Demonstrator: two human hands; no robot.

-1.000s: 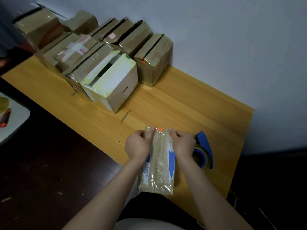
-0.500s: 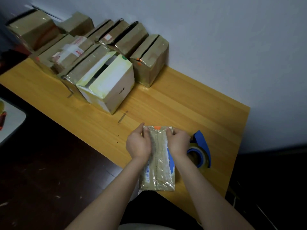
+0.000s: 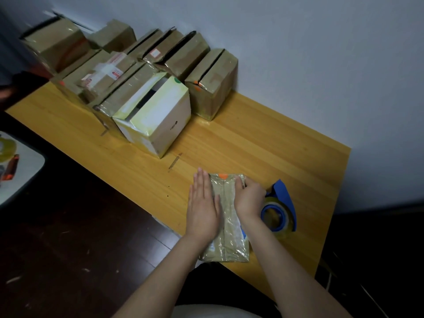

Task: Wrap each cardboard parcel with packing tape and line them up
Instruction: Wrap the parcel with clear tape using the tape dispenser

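— While the left hand (image 3: 203, 207) lies flat, fingers straight, on the tape-wrapped brown cardboard parcel (image 3: 226, 216) at the yellow wooden table's (image 3: 263, 145) 6 o'clock edge, what about the right hand (image 3: 249, 198)?
— Its fingers curl over the parcel's 1 o'clock corner.

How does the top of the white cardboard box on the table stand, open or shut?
Open. The white cardboard box shows a wide dark gap between its two top flaps, which do not meet.
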